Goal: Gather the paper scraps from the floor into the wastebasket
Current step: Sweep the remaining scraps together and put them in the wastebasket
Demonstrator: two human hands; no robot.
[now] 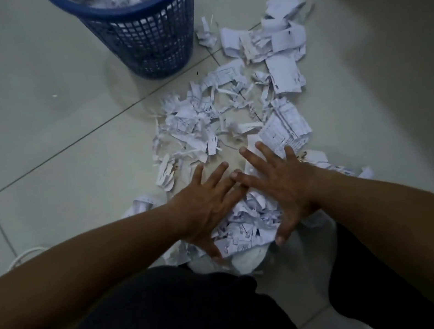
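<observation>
Pale floor tiles [30,133] with dark grout lines filled most of the frame, and you crouched over them in dark trousers [166,327]. One blue wastebasket [151,42] stood at the top centre, its mesh wall upright and its mouth already heaped with white paper. Paper scraps [229,110] were too many to count; they ran in a loose band from just right of the basket's base down the middle of the frame to your knees, with bigger printed pieces toward the upper right.

Both of your hands were down in the lower centre. Your left hand [206,207] lay flat, fingers spread wide, closed on nothing, and your right hand [280,185] was spread the same way, its index finger crossing the left one's fingertips. A small mound of scraps sat between and under your palms, more lying just beyond your fingertips. One white cord [23,256] curled at the left edge.
</observation>
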